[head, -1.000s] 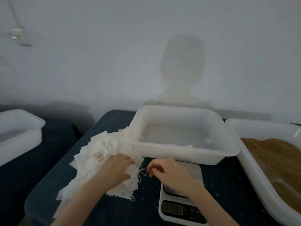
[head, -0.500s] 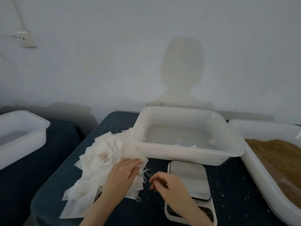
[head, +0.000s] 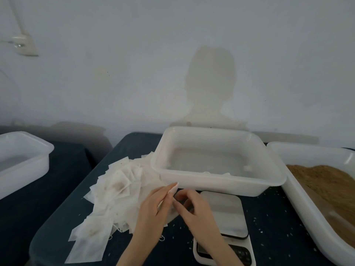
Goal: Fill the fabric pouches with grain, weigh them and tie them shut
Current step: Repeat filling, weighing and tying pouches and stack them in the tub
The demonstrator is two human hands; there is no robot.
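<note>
A spread pile of white fabric pouches (head: 113,198) lies on the dark table left of centre. My left hand (head: 153,210) lifts one pouch (head: 172,187) off the pile's right edge, its fingers along the fabric. My right hand (head: 192,206) meets it from the right, fingers curled at the same pouch. A white digital scale (head: 224,214) with a steel plate sits under and right of my right hand. Brown grain (head: 326,181) fills the white tray (head: 307,150) at the far right.
A white plastic tub (head: 217,181) stands behind the scale with a little water or film inside. Another white tub (head: 25,156) sits on a separate dark surface at the left. Loose grains dot the tabletop (head: 269,217).
My left hand has risen from lying flat on the pile and now lifts one pouch. My right hand has moved up and left to meet it.
</note>
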